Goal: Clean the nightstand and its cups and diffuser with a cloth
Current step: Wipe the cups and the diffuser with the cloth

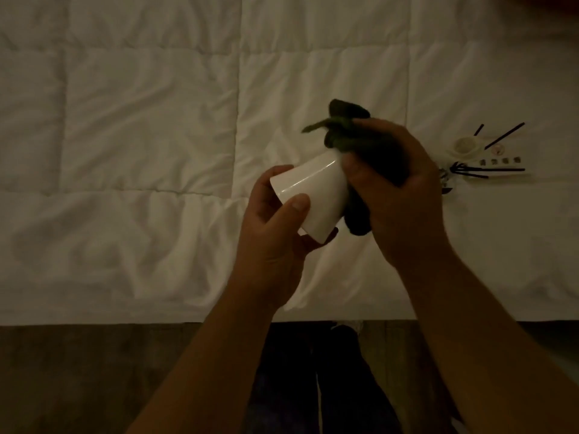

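Wide bare quilt (141, 120) left of hands, diffuser w/ reed sticks (479, 151) blocks right side

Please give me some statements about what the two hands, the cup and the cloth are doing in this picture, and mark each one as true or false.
1. The left hand holds a glossy white cup tilted on its side. True.
2. The right hand is empty. False: it grips a bunched dark green cloth pressed against the cup's end.
3. The cup stands on the white quilted bedcover. False: it is held in the air above the bedcover.
4. Thin black diffuser sticks lie on the bedcover to the right of the hands. True.
5. The cloth is bright red. False: it is dark green.
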`<state>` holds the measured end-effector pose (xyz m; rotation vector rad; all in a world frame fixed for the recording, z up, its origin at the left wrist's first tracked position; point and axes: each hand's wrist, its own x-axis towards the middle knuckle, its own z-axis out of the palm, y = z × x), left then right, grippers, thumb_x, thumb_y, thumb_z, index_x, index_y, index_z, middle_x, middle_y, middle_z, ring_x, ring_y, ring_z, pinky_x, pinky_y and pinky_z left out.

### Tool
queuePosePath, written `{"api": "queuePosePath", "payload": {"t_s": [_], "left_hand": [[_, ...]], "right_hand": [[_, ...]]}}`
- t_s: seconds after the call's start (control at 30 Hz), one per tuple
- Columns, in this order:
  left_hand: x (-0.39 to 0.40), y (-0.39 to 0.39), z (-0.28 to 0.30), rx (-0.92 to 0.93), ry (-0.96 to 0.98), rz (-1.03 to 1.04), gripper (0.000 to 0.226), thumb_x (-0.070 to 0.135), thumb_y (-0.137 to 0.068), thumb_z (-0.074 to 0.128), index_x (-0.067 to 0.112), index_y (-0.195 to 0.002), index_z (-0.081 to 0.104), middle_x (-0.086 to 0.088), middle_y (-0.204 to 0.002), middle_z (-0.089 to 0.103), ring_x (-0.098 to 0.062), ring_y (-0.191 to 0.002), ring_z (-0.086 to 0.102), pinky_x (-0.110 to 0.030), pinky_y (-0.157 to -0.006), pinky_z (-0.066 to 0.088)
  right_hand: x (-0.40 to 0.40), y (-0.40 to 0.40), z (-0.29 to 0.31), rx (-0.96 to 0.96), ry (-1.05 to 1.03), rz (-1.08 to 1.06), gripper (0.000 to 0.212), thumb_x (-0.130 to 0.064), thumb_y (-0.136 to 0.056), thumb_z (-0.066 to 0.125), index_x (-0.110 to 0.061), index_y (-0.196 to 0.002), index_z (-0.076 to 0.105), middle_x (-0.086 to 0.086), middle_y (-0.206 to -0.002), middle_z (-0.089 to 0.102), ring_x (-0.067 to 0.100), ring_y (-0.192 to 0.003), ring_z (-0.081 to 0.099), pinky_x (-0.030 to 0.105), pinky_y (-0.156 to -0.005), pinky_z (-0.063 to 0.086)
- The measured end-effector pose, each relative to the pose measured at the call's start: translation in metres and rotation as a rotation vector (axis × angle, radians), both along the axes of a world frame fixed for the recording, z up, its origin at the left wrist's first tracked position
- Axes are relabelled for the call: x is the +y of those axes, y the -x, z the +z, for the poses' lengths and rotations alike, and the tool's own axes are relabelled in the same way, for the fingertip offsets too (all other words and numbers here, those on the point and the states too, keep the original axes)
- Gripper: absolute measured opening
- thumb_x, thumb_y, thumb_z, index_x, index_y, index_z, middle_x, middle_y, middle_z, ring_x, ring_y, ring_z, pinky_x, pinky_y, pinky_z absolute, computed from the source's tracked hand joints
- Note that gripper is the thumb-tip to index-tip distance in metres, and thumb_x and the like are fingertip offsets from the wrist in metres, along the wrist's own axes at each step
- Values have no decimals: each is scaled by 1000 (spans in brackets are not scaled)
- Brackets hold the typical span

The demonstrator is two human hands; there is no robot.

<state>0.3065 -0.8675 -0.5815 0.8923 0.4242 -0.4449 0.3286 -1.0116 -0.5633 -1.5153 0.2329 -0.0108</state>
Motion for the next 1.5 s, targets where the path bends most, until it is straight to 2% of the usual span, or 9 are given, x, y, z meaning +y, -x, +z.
{"api": "queuePosePath", "payload": {"t_s": [0.1,0.4,0.53,0.67,0.8,0.93,1.2,1.4,1.5], "left_hand": [[9,-12,4,-132,-38,17,40,23,-72,69,29,-110,58,-6,-121,58,-31,-105,63,-40,-73,55],[-9,-8,12,-265,-401,84,54,24,-70,74,24,-117,47,-7,-121,53,-28,-105,63,-37,-76,57],[1,-9,14,-327,-463,-91,63,22,-73,75,13,-127,46,-5,-117,62,-27,-104,66,-41,-77,58],[23,-18,15,-471,-438,-328,74,16,-74,72,10,-139,38,-12,-131,51,-30,-114,58,-38,-79,56],[22,-27,14,-530,-320,-353,67,10,-76,69,7,-136,39,-11,-132,48,-31,-120,54,-42,-84,54],[3,-20,5,-449,-126,-139,51,10,-77,66,21,-122,46,-3,-125,52,-30,-118,54,-42,-84,53],[-31,-12,-11,-201,-298,198,52,25,-74,71,24,-119,43,-1,-116,55,-13,-101,65,-33,-77,56],[-37,-40,-11,-238,-472,109,54,22,-78,68,21,-125,42,1,-118,56,-21,-107,64,-40,-82,58],[-39,-31,-6,-202,-422,103,53,23,-78,68,17,-126,47,-3,-116,59,-15,-99,67,-29,-73,57]], "right_hand": [[3,-18,2,94,-140,85,30,-32,-78,70,-38,-107,66,-8,-117,68,19,-114,62,46,-93,54],[17,0,-5,-94,450,-208,33,-27,-85,73,-15,-115,66,-13,-105,66,-1,-102,63,22,-90,53],[7,6,-1,-331,717,66,38,-21,-84,70,-5,-117,64,14,-127,60,24,-119,57,41,-99,49],[-12,-13,10,-63,371,314,26,-35,-83,66,-28,-108,64,-10,-113,66,5,-103,62,24,-79,55],[-16,-18,7,335,-493,200,44,-28,-85,57,-9,-125,56,16,-126,62,31,-106,62,41,-69,57],[-1,-9,-5,356,-851,-23,60,-40,-81,60,-13,-134,52,16,-118,64,33,-109,61,42,-82,55],[26,7,-18,414,-827,-409,45,-42,-90,55,-19,-129,59,15,-127,64,34,-118,60,53,-99,49],[45,33,-18,391,-713,-417,35,-32,-93,57,-23,-126,59,6,-117,70,22,-108,67,39,-90,55],[39,22,-17,332,-674,-456,39,-37,-89,60,-27,-127,58,6,-121,68,24,-111,66,44,-91,55]]}}
